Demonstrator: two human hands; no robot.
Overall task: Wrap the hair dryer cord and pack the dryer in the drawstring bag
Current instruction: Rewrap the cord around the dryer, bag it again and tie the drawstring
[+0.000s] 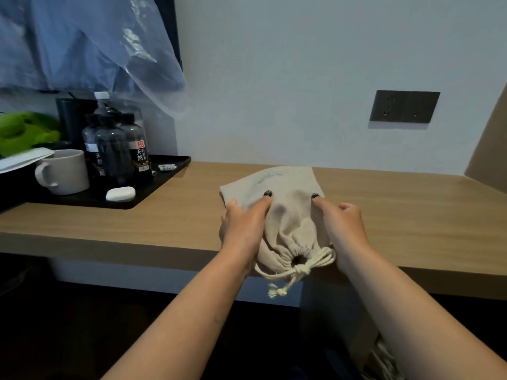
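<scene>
Drawstring bag [285, 215], cinched shut, is pressed onto a wooden table [164, 215] by the flat, empty left hand [242, 224] and right hand [343, 223] below a wall socket [404, 106].

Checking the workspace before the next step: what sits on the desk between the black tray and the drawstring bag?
Head view: only bare wooden desk lies between the black tray and the drawstring bag.
</scene>
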